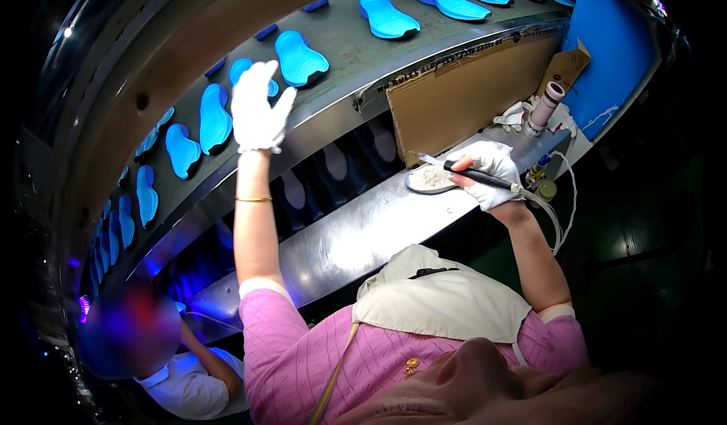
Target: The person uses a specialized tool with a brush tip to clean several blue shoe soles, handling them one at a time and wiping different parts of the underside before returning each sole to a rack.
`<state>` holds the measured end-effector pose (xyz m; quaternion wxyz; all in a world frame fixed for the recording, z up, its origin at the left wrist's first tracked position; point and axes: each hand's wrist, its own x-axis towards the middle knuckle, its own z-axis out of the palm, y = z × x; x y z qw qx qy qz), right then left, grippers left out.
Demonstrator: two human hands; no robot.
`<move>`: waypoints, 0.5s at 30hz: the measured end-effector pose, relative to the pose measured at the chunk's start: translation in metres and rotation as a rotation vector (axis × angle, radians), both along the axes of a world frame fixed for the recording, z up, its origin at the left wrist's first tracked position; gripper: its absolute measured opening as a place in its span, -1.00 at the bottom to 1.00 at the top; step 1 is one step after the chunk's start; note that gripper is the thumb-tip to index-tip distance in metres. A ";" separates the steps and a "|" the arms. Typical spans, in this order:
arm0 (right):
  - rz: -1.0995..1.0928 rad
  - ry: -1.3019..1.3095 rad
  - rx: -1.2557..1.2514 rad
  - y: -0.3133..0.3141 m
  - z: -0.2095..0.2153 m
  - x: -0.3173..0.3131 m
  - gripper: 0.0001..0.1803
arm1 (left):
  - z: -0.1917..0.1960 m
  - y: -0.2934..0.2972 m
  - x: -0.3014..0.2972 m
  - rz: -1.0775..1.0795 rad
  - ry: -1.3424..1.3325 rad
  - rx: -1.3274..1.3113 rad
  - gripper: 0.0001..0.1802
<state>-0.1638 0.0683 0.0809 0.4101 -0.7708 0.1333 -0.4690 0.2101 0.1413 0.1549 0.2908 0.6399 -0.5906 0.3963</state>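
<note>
My left hand (260, 110), in a white glove, reaches over the dark conveyor belt (333, 16). Its fingers are stretched out and the thumb stands apart, over a blue shoe sole (241, 69) that it partly covers. Whether it touches that sole I cannot tell. Beside the thumb lies another blue sole (300, 57). My right hand (488, 171), in a white glove with bare fingertips, is closed round a black pen-like tool (475, 173) with a pale tip and white tubing. Below it on the metal ledge (356, 220) sits a shallow dish (430, 179) of whitish material.
More blue soles (388, 16) line the curving belt. A cardboard sheet (454, 92) leans against the belt's metal edge. At the right stand a pink bottle (547, 107), a crumpled white glove (512, 116) and a blue panel (609, 54). Another person (193, 379) is at lower left.
</note>
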 end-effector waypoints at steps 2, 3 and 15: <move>0.071 0.001 -0.008 0.006 0.001 0.008 -0.81 | -0.018 0.018 0.050 0.350 -0.097 0.186 -0.53; 0.122 -0.016 0.044 0.006 -0.004 0.011 -0.79 | -0.022 0.029 0.071 0.348 0.080 0.299 -0.54; 0.154 0.013 0.195 -0.013 -0.032 0.005 -0.80 | -0.004 0.070 -0.022 -0.179 0.554 0.006 -0.73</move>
